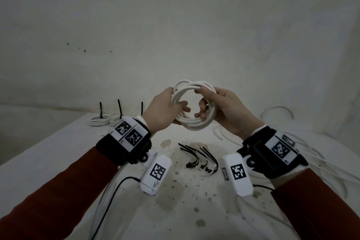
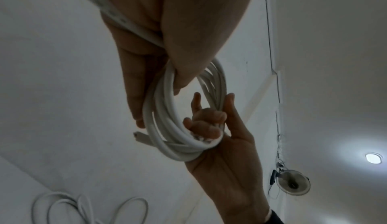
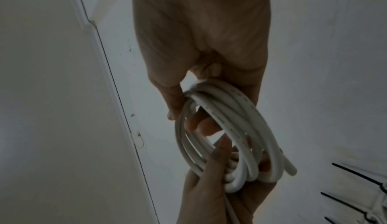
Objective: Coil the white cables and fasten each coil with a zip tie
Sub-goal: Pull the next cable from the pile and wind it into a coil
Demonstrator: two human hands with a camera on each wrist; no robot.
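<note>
Above the table I hold a white cable coil [image 1: 194, 121] of several loops between both hands. My left hand [image 1: 175, 103] grips its left side, with fingers through the ring and the thumb outside. On the right side, my right hand [image 1: 203, 103] has its thumb on top and its fingers curled through the middle. In the left wrist view the coil [image 2: 167, 128] shows a cable end [image 2: 139, 136] sticking out at the left. The right wrist view shows the coil [image 3: 230, 128] with a free end [image 3: 290, 168]. Loose black zip ties [image 1: 200, 159] lie on the table below the hands.
The white, stained table [image 1: 58, 161] holds a tied coil [image 1: 99, 120] at the back left, with black zip tie tails [image 1: 120, 110] standing up nearby. Loose white cables [image 1: 277, 113] sprawl at the right. A wall stands close behind. Black wires run from the wrist cameras.
</note>
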